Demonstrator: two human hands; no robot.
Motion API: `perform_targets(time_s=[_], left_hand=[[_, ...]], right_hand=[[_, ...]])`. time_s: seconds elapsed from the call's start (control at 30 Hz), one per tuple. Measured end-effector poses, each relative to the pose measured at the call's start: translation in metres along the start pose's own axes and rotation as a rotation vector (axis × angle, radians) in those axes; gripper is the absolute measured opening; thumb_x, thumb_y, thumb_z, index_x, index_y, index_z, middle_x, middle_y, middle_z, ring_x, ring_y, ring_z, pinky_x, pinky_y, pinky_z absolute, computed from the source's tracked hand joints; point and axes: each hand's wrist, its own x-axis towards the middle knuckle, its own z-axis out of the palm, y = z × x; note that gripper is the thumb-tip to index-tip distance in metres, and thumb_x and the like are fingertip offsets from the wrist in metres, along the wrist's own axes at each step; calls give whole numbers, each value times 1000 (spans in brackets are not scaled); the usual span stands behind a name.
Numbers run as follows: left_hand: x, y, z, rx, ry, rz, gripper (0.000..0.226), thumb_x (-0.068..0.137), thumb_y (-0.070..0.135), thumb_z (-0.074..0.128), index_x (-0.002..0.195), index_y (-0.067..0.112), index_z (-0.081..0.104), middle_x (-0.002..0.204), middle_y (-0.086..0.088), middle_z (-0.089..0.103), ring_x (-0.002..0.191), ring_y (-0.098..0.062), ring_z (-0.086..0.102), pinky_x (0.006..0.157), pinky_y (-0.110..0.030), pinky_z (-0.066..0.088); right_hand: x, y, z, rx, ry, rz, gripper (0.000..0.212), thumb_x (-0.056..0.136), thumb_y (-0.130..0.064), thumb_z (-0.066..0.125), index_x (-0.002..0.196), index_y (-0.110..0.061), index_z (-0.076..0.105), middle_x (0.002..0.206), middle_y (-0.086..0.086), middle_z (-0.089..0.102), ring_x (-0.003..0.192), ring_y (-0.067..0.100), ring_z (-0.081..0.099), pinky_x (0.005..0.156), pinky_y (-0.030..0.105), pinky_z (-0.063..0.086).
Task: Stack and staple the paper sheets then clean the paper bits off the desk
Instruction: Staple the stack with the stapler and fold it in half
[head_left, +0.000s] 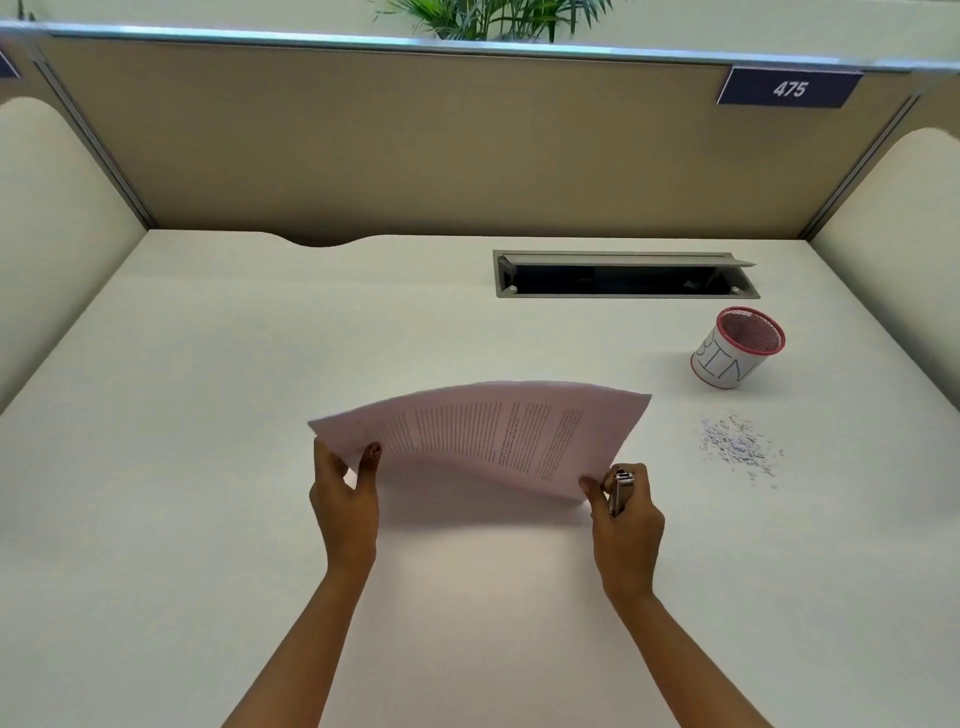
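Observation:
A stack of printed paper sheets (488, 431) is lifted off the white desk (208, 389) and bows upward in the middle. My left hand (345, 493) pinches its near left corner. My right hand (626, 512) grips a small silver stapler (620, 491) at the stack's near right corner, with the thumb against the paper's edge. A scatter of small paper bits (737, 447) lies on the desk to the right of the stack. Behind the bits stands a red mesh cup (737, 348) wrapped in white paper marked "BIN", tilted toward me.
An open grey cable tray (623, 275) is set into the desk at the back right. Beige partition walls (415, 145) close off the back and both sides, with a "475" label (789, 88) at the upper right.

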Motion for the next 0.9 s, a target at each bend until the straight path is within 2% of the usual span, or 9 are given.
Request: perform_targets(time_s=[0.13,0.23,0.33,0.43,0.5,0.63,0.77,0.83,0.9], left_hand=[[0,1,0,51,-1,28,34,94,10,59,126,8,47,107,0,59,92,-18,57,75,-7,46],[4,7,2,59,35,61,27,95,9,55,122,9,49,109,0,59,92,-20,58,82,-22,50],[5,8,3,69,49,68,25,95,9,57,118,11,50,109,0,60,93,-20,57,84,-26,50],[2,2,4,95,1,34,26,94,10,57,119,9,49,112,-1,59,97,-21,57,88,-31,51],[1,-3,3,112,-20,1,31,94,11,59,123,7,49,112,-2,61,97,-20,57,88,-29,49],[7,-9,-4,164,-33,-3,19,95,14,59,112,7,54,98,-1,63,83,-12,58,75,-12,44],[26,-6,-9,222,-70,28,14,94,19,60,105,10,59,90,-1,63,70,-8,55,61,-8,41],[39,-5,-13,226,-126,9,15,95,23,59,104,11,61,93,-2,66,77,-14,60,63,-14,44],[50,-5,-16,109,-174,-112,20,97,28,55,106,13,63,97,-1,66,87,-19,61,66,-23,48]], right_hand=[[1,-8,-2,23,34,-26,24,83,-9,70,83,-14,46,58,-15,46,55,1,50,48,6,35],[3,-14,-4,18,76,-65,24,82,-9,70,82,-15,47,57,-13,44,54,1,47,48,5,34],[5,-12,-1,-6,75,-47,24,81,-9,71,83,-14,48,58,-13,45,56,1,50,48,4,35],[2,-4,4,-52,48,15,24,82,-12,72,83,-14,48,58,-17,45,45,8,45,47,7,36],[2,-2,6,-54,26,39,24,83,-13,72,83,-14,48,57,-14,46,46,7,43,46,9,36],[8,-6,3,-3,-37,102,27,83,-10,71,77,-16,46,57,-4,51,53,30,56,47,12,39],[21,-13,-3,96,-131,305,25,78,-5,75,74,-11,51,70,8,61,58,34,61,55,38,56],[27,-17,-7,166,-202,405,24,76,-2,76,76,-11,54,79,10,64,56,28,60,52,35,55],[31,-19,-11,247,-249,479,26,75,2,76,78,-13,55,81,9,65,56,24,58,52,34,53]])
